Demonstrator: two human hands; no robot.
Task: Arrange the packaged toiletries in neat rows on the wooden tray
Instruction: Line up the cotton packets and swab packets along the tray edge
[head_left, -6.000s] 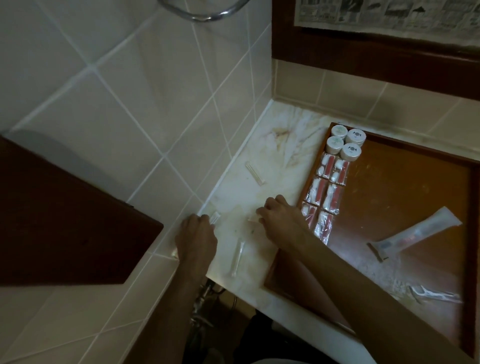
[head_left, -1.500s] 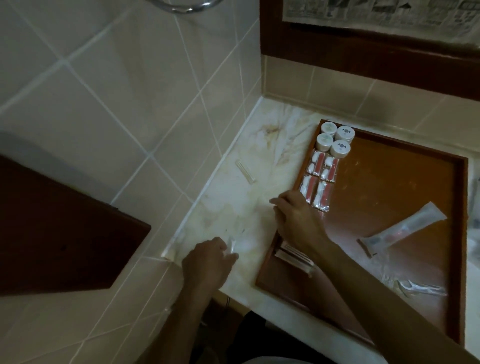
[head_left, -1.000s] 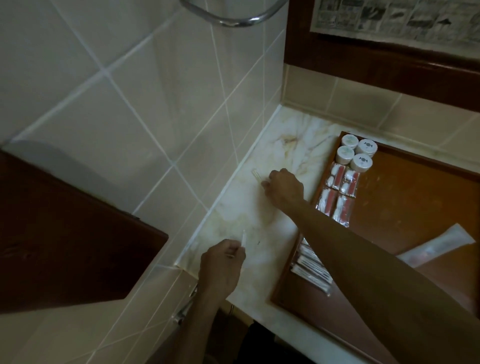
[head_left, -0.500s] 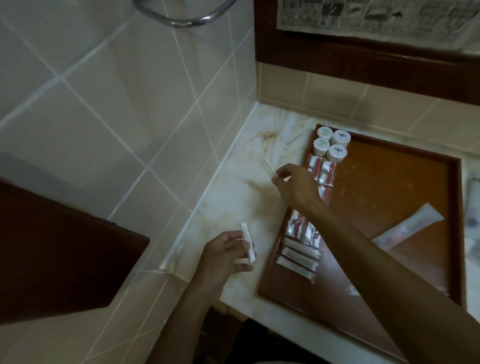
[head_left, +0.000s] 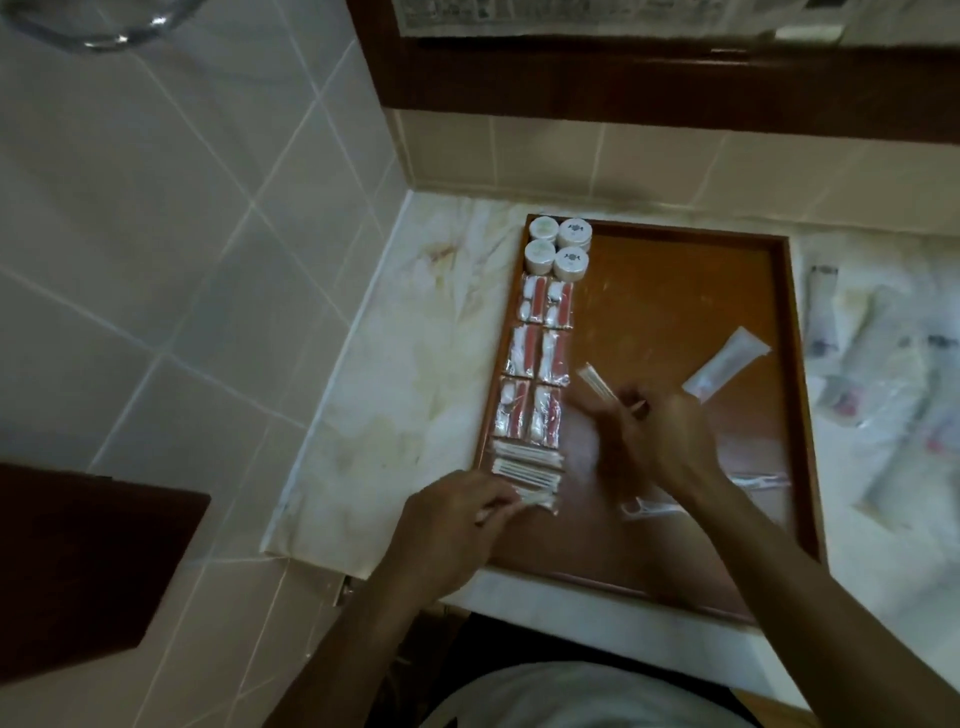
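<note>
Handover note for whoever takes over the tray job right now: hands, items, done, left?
Left hand: pinches a thin packet at the near end of the swab stack.
Right hand: holds a thin packet above the wooden tray.
Done: four jars, six red-and-white packs and the swab stack, lined along the tray's left edge.
Left: place both held packets; row up the tube packet and floss picks; more packets lie on the counter to the right.

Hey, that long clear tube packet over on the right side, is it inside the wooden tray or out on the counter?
Inside. The tube packet lies flat and diagonal on the wooden tray floor, within its raised rim, apart from the neat rows along the tray's left side.
</note>
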